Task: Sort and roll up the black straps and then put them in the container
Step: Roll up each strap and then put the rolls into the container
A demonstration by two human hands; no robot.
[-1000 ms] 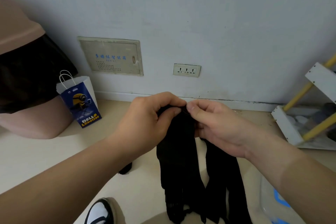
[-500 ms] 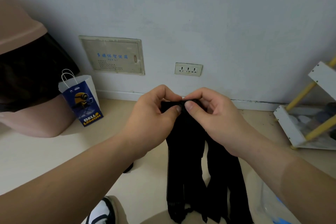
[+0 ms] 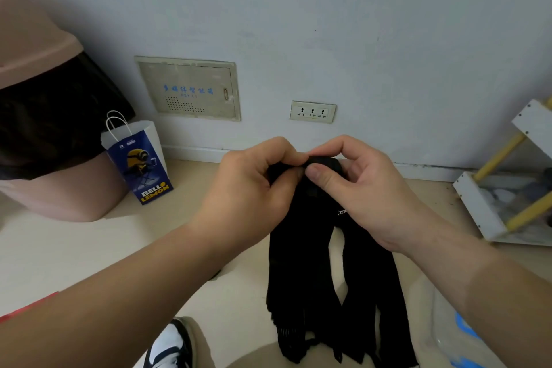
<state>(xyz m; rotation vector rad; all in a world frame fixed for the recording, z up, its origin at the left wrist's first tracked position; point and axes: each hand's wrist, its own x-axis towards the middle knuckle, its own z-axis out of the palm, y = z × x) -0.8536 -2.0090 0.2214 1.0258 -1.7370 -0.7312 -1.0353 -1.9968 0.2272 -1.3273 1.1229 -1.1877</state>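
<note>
The supporting surface is a pale beige floor (image 3: pixel 74 248) that meets the wall (image 3: pixel 328 24) at the far side. At the left stands a pink bin (image 3: pixel 59 197) with a black liner, and just beside it, on its right, an upright paper bag (image 3: pixel 140 164) (blue print, white handles); at the right stands a white rack (image 3: pixel 478 209) with yellow bars. A black-and-white shoe (image 3: pixel 167 343) rests on the floor at the lower edge, and a clear container (image 3: pixel 442 317) with a blue part shows at the lower right.

Dim even indoor light, soft shadows, wide-angle bending at edges
</note>
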